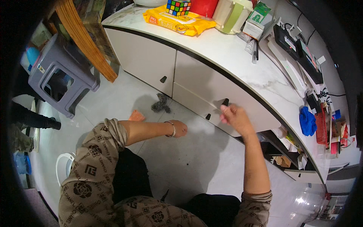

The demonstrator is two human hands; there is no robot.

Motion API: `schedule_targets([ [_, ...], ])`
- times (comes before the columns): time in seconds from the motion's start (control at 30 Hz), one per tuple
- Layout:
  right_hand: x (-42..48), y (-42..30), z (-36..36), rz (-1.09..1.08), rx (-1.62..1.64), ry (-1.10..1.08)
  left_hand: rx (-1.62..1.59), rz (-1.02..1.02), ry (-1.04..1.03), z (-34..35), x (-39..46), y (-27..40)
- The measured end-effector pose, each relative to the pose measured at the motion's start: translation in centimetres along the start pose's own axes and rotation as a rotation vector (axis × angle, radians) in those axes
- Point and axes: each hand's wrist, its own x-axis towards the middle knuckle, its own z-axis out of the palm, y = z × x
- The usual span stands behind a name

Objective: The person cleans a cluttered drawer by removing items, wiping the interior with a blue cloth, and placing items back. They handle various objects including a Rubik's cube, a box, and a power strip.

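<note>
My right hand (237, 119) is at the white cabinet (198, 76), thumb and curled fingers at the lower end of a black handle (225, 102). A second black handle (208, 116) sits on the lower drawer front, left of that hand. My left hand (180, 129) is closed in a loose fist above the grey tiled floor (181, 159), a bracelet (171, 129) on its wrist; nothing shows in it. Beyond it on the floor lie a dark grey fuzzy clump (160, 104) and a small orange piece (137, 115), partly behind my forearm.
On the marble-look countertop (215, 51) are a yellow wipes pack (175, 24), a Rubik's cube (178, 7), a blue cloth (307, 121) and a red basket (321, 124). An open compartment (283, 153) lies right. Left stand a grey plastic stool (62, 76) and a wooden leg (88, 42).
</note>
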Motion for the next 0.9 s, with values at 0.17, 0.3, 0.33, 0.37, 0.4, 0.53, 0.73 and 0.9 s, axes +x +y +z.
schedule_targets([
  [0.17,1.8,3.5,13.6,-0.250,-0.454,-0.194,-0.050,-0.242,0.074,7.0,-1.4,-12.6],
  [0.3,3.6,15.5,9.3,-0.135,-0.019,-0.068,-0.135,-0.062,-0.055,-1.5,-2.5,6.1],
  [0.33,4.1,14.2,10.9,-0.185,-0.021,-0.077,-0.056,-0.055,0.006,1.2,-2.2,3.6],
  [0.37,3.3,12.6,11.4,-0.296,-0.158,-0.033,-0.098,-0.089,0.060,2.3,-4.0,2.6],
  [0.4,3.7,12.5,12.0,-0.166,0.031,-0.058,-0.125,-0.092,0.110,2.9,-5.2,2.7],
  [0.53,4.7,12.8,13.8,-0.152,0.219,0.036,-0.181,-0.137,0.289,2.5,-6.9,1.1],
  [0.73,3.7,13.7,15.1,-0.226,0.022,0.146,-0.066,0.093,0.626,-1.0,-4.7,2.5],
  [0.9,-1.5,8.6,16.3,-0.024,-0.082,-0.062,0.401,0.419,0.671,-2.5,-4.2,5.6],
])
